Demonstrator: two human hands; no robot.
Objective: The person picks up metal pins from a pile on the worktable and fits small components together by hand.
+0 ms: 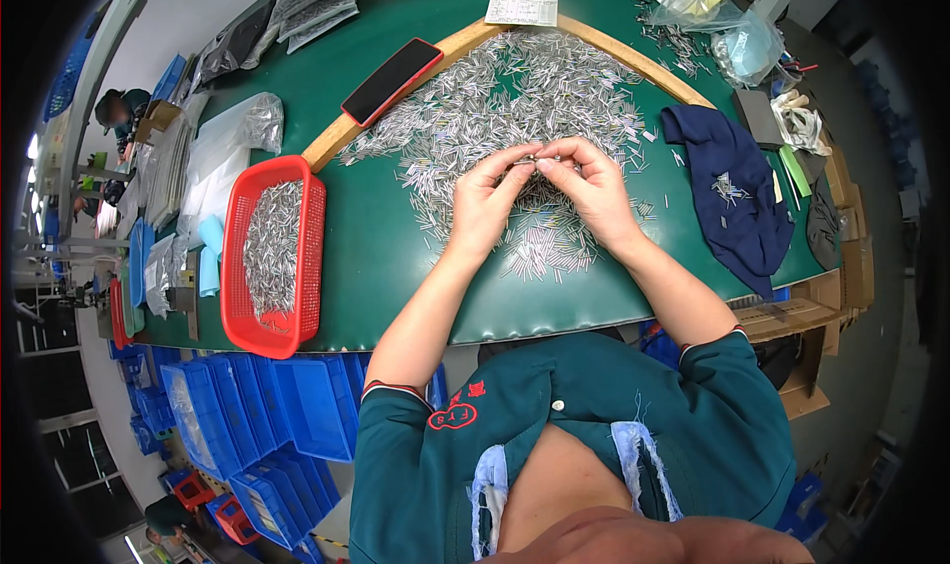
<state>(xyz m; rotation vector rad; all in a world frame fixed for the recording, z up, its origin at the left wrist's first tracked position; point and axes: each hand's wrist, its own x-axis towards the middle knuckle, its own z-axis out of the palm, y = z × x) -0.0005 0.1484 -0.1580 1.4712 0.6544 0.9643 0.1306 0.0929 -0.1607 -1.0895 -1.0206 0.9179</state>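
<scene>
Both my hands meet over the middle of a wide heap of small silvery metal pins (534, 79) on a green table (386, 312). My left hand (485, 200) and my right hand (594, 188) each pinch with thumb and forefinger, fingertips almost touching. Between them is a small metal pin (532, 158), partly covered by the fingers. Under my wrists lies a looser patch of the same pins. To the left, a red plastic basket (315, 230) holds many more pins.
Wooden strips (633, 59) frame the heap at the back, with a phone (391, 81) lying on the left one. A dark blue cloth (727, 183) with some pins lies at right. Plastic bags (747, 49) sit back right. Blue bins (317, 406) stand below the table's left edge.
</scene>
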